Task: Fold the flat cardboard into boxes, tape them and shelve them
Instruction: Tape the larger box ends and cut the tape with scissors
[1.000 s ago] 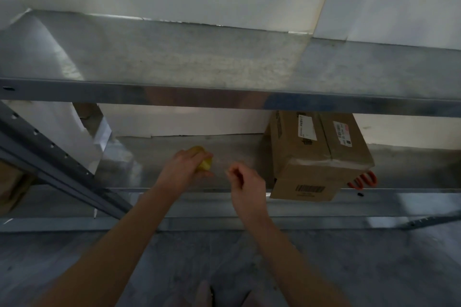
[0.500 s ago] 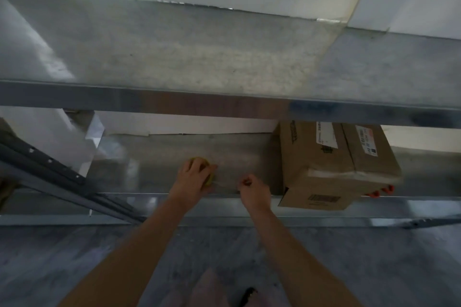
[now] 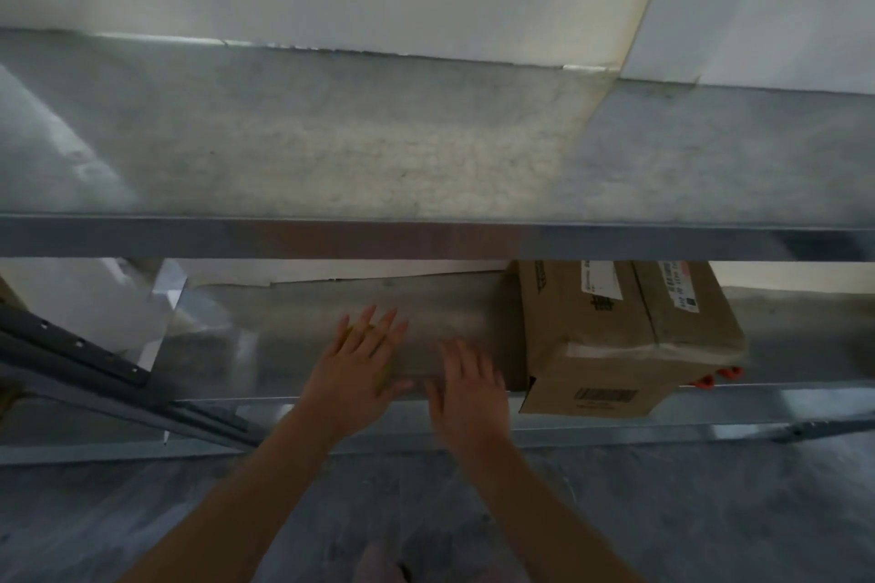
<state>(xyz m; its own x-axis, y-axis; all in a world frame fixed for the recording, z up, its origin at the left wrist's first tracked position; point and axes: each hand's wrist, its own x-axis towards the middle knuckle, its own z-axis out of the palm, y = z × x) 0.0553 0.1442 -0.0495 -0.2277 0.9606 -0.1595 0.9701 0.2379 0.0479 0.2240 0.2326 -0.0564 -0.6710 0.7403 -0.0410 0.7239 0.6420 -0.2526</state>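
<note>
A taped brown cardboard box [image 3: 611, 336] with white labels stands on the lower metal shelf [image 3: 293, 327], its front corner jutting over the shelf's front edge. My left hand [image 3: 360, 369] is spread flat over the shelf, fingers straight, with a bit of yellow showing between the fingers. My right hand [image 3: 466, 388] hovers beside it with straight fingers, just left of the box and not touching it. Both hands are blurred by motion.
The upper metal shelf [image 3: 331, 142] spans the view above, against a white wall. Something orange [image 3: 715, 376] pokes out from behind the box's right side. A slanted grey upright [image 3: 94, 360] runs at the left. Grey floor lies below.
My left hand gripped a yellow object before; now its fingers are spread straight. My right hand has uncurled as well. The view has moved closer to the shelf.
</note>
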